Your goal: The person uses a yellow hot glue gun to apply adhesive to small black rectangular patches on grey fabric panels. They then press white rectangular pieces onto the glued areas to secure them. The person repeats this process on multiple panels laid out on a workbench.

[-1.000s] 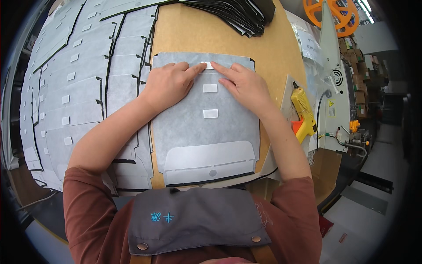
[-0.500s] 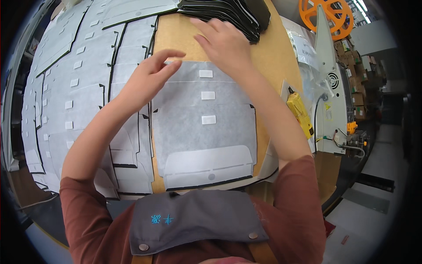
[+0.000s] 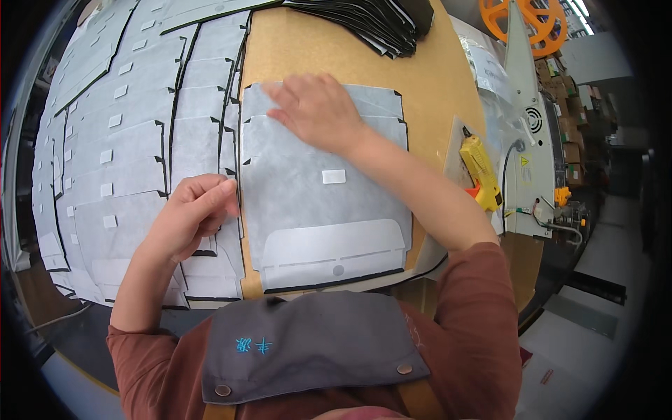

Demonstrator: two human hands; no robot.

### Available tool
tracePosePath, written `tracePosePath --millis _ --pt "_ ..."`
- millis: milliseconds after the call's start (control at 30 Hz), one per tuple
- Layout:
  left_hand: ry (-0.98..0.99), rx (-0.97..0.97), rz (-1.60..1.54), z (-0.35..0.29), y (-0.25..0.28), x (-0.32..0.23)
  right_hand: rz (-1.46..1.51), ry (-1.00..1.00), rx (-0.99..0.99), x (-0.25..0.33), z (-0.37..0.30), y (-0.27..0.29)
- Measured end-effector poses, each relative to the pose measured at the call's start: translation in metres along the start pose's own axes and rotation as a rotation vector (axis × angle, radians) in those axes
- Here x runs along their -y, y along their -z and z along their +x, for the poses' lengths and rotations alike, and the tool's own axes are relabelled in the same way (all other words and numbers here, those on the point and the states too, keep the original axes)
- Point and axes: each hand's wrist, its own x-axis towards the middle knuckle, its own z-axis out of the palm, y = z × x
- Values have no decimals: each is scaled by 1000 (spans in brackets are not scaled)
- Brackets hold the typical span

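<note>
Room: brown cartons point(image 3: 572, 143) are piled in the background on the right, beyond a pale grey machine point(image 3: 535, 164) with an orange reel point(image 3: 523, 26) at its far end.
Worktable: its tan top point(image 3: 427, 91) runs from the near edge, by the person's dark grey apron point(image 3: 308, 343), toward the far edge.
Left hand: the left hand point(image 3: 197, 215) is half closed, thumb against the curled fingers, above the left part of the worktable; I cannot tell whether anything thin is pinched there.
Right hand: the right hand point(image 3: 315, 112) is open, palm down, fingers slightly spread and blurred, over the far end of the grey panels; touching or just above, I cannot tell.
Grey panels: the grey panels point(image 3: 290, 192) overlap near the middle of the worktable's near edge, their black corners stepped; one white tab point(image 3: 334, 176) shows, with a paler flap point(image 3: 336, 245) at the near end.
Left side: more grey sheets point(image 3: 140, 164) with white tabs overlap in rows toward the left edge.
Far edge: a fanned black stack point(image 3: 371, 24) lies there.
Right edge: a yellow glue gun point(image 3: 479, 168) lies beside it.
</note>
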Motion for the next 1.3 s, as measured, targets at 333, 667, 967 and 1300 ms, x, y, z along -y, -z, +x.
tracePosePath --millis 333,667,967,1300 --pt "168 -106 -56 -16 -10 21 80 -78 20 48 -9 24" --pt "-28 -252 58 -30 -6 31 134 -578 710 -27 30 51" --pt "-155 -290 532 -27 -11 29 837 -345 519 -44 32 114" --pt "-262 -202 763 -23 -13 24 618 -878 875 -97 -13 96"
